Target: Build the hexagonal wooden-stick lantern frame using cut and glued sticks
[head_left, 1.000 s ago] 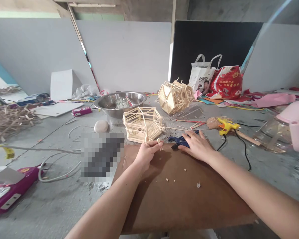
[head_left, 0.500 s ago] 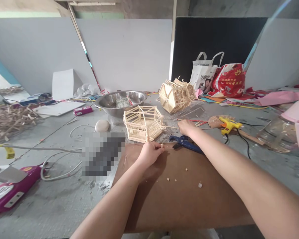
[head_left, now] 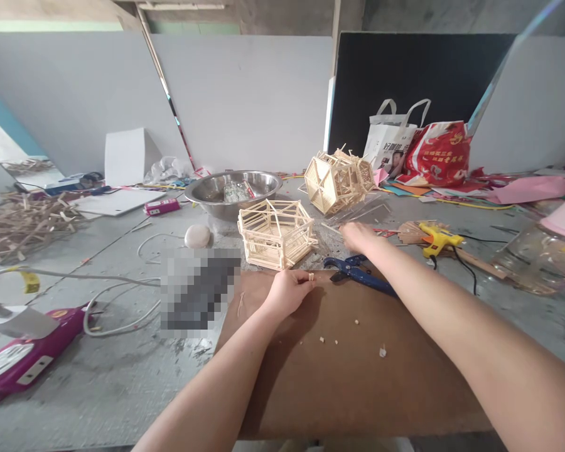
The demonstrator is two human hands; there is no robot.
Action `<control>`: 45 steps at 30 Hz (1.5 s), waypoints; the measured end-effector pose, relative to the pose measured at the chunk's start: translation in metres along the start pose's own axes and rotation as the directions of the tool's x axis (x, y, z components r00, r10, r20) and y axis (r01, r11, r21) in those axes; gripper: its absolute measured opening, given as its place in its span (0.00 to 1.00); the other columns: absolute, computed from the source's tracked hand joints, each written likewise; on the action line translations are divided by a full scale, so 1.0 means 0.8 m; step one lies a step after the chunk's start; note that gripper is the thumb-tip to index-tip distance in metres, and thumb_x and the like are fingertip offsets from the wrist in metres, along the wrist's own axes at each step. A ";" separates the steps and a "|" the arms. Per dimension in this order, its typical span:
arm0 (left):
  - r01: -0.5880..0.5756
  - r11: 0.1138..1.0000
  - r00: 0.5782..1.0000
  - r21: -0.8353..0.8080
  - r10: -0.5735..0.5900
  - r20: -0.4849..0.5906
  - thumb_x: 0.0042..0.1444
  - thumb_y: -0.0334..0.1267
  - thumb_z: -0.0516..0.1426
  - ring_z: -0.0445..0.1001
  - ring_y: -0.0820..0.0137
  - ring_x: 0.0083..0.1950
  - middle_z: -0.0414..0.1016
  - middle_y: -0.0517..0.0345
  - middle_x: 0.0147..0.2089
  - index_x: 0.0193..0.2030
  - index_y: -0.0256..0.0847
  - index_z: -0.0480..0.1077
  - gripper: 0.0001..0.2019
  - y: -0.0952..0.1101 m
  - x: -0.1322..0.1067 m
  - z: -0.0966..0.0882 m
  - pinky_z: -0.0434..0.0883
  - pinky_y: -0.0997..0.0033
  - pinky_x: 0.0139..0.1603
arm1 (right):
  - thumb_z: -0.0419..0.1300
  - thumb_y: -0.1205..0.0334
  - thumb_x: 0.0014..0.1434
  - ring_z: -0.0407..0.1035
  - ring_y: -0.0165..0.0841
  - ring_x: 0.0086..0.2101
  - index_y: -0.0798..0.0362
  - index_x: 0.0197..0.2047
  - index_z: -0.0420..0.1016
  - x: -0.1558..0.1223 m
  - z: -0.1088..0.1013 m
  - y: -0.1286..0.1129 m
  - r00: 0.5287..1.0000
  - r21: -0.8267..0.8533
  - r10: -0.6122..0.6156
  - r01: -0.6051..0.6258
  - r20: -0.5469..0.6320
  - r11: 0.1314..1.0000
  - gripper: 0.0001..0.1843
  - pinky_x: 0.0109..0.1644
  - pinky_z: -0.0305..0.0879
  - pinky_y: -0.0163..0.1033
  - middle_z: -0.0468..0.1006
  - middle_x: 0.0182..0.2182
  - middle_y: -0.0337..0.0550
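Note:
My left hand [head_left: 289, 290] is closed in a pinch over the brown board. Short pale wooden stick pieces [head_left: 311, 277] poke out between its fingertips. Just behind it stands a hexagonal frame of thin wooden sticks [head_left: 277, 242], open at the top. My right hand [head_left: 358, 238] is closed on a thin wooden stick [head_left: 330, 228] that points left from its fingers towards the frame. Below that wrist lie blue-handled cutting pliers [head_left: 358, 274], partly hidden by my forearm. A second, denser stick structure [head_left: 336, 182] rests tilted on its side farther back.
A brown board [head_left: 339, 389] carries several tiny offcuts. A steel basin [head_left: 202, 193] stands behind the frame. To the right are a yellow glue gun [head_left: 437, 238] and a clear jug [head_left: 527, 267]. A purple power strip [head_left: 42, 351], cables and a stick pile [head_left: 23, 229] lie left.
The stick in my right hand has swung so that its left end sits higher, away from the frame. My left hand keeps its pinch. The whole view has shifted slightly.

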State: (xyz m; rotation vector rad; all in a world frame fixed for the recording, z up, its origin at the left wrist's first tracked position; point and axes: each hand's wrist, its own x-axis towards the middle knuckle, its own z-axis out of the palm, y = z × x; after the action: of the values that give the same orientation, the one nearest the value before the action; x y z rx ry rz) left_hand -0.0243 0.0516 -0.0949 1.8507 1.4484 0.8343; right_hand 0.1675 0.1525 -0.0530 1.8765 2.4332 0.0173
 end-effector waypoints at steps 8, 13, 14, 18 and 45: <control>0.005 0.995 0.996 -0.104 0.005 0.094 0.45 0.42 0.53 0.57 0.77 0.21 0.63 0.63 0.17 0.20 0.35 0.70 0.13 0.007 -0.002 0.000 0.56 0.77 0.23 | 0.45 0.58 0.56 0.69 0.29 0.29 0.57 0.39 0.67 -0.077 0.011 -0.021 0.966 0.679 -0.094 0.237 -0.241 0.695 0.15 0.34 0.64 0.33 0.75 0.31 0.44; -0.007 0.992 0.987 -0.130 0.027 0.160 0.46 0.44 0.53 0.54 0.79 0.20 0.60 0.64 0.17 0.22 0.34 0.71 0.14 0.013 -0.005 -0.002 0.52 0.78 0.21 | 0.51 0.58 0.52 0.69 0.30 0.29 0.57 0.33 0.68 -0.098 0.037 -0.049 0.951 0.868 -0.199 0.298 -0.235 0.398 0.11 0.34 0.64 0.34 0.73 0.25 0.41; -0.015 0.991 0.985 -0.131 0.037 0.167 0.46 0.44 0.53 0.53 0.79 0.20 0.60 0.64 0.17 0.23 0.34 0.71 0.14 0.013 -0.005 -0.002 0.52 0.78 0.21 | 0.51 0.59 0.52 0.68 0.29 0.29 0.57 0.33 0.69 -0.100 0.038 -0.052 0.946 0.858 -0.205 0.316 -0.251 0.406 0.11 0.35 0.64 0.34 0.73 0.26 0.40; -0.077 0.990 0.977 -0.114 0.098 0.192 0.47 0.41 0.53 0.53 0.79 0.21 0.59 0.65 0.18 0.23 0.34 0.70 0.12 0.009 -0.005 -0.002 0.52 0.78 0.22 | 0.50 0.61 0.52 0.67 0.29 0.31 0.56 0.33 0.69 -0.105 0.034 -0.057 0.927 0.827 -0.211 0.373 -0.311 0.421 0.10 0.38 0.63 0.33 0.73 0.30 0.41; -0.092 0.996 0.973 0.006 0.089 0.212 0.46 0.40 0.53 0.53 0.79 0.22 0.56 0.66 0.18 0.22 0.33 0.69 0.11 0.004 0.001 0.005 0.53 0.79 0.23 | 0.55 0.64 0.48 0.65 0.28 0.28 0.54 0.29 0.66 -0.098 0.053 -0.056 0.904 0.861 -0.237 0.415 -0.355 0.294 0.03 0.35 0.62 0.34 0.70 0.25 0.38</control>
State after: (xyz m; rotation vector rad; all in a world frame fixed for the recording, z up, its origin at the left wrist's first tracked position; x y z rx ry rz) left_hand -0.0189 0.0512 -0.0950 1.9648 1.2501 0.6472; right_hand 0.1465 0.0637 -0.0940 1.4604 3.2208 -1.6695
